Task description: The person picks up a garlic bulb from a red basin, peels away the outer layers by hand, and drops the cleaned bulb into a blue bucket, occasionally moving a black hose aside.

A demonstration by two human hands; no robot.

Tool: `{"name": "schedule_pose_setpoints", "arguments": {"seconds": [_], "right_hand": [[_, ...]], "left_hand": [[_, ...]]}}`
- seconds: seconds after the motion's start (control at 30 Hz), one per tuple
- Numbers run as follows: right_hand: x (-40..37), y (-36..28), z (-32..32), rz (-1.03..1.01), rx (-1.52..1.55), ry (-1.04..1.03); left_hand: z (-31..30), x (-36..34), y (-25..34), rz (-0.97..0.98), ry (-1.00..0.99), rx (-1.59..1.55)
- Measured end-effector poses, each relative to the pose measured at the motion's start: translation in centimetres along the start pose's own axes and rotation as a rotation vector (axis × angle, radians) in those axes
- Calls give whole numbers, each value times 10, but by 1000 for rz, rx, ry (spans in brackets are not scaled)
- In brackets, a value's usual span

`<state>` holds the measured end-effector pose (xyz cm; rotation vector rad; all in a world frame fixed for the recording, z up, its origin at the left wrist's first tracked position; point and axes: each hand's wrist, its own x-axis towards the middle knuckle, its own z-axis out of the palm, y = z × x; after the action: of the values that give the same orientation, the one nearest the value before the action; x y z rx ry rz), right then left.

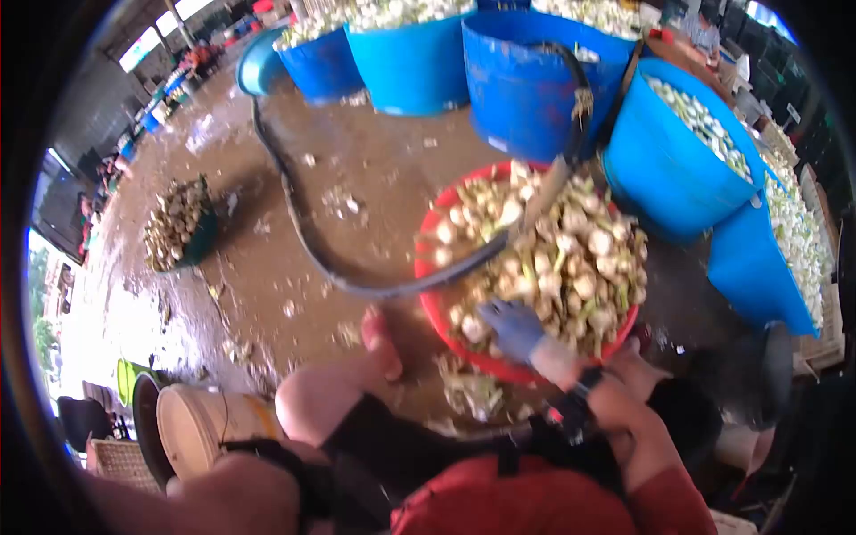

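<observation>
A red round tub (426,267) on the wet floor in front of me is heaped with garlic bulbs (584,254), many with short stems. My right hand (515,328), in a grey-blue glove, lies over the near left part of the heap with its fingers stretched out. I see no bulb gripped in it, though the view is slightly blurred. A dark watch-like band (588,383) is around that wrist. Across the tub curves a dark hose-like tube (312,250), brownish along one stretch. My left hand is not in view.
Blue tubs (406,67) filled with pale pieces stand at the back and right. A dark green container (198,236) piled with bulbs is at the left. Near my legs are a cream bucket (192,432) and garlic scraps (473,392). Other people sit far left; another person (702,40) is back right.
</observation>
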<state>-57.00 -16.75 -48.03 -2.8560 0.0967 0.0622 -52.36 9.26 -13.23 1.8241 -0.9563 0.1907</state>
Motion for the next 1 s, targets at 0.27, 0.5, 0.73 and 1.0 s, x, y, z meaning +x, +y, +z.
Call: {"name": "schedule_pose_setpoints", "arguments": {"seconds": [0.27,0.5,0.73,1.0], "right_hand": [[25,-20,42,-49,-115,-143],[-12,-46,-36,8,565,499],[-49,-51,-75,5,774,567],[-71,-45,-92,-18,346,723]], "left_hand": [[83,-13,-107,-103,138,-224],[191,-89,-180,-992,-221,-772],[203,-92,-169,-823,-244,-1280],[218,-111,-170,-712,-478,-748]]}}
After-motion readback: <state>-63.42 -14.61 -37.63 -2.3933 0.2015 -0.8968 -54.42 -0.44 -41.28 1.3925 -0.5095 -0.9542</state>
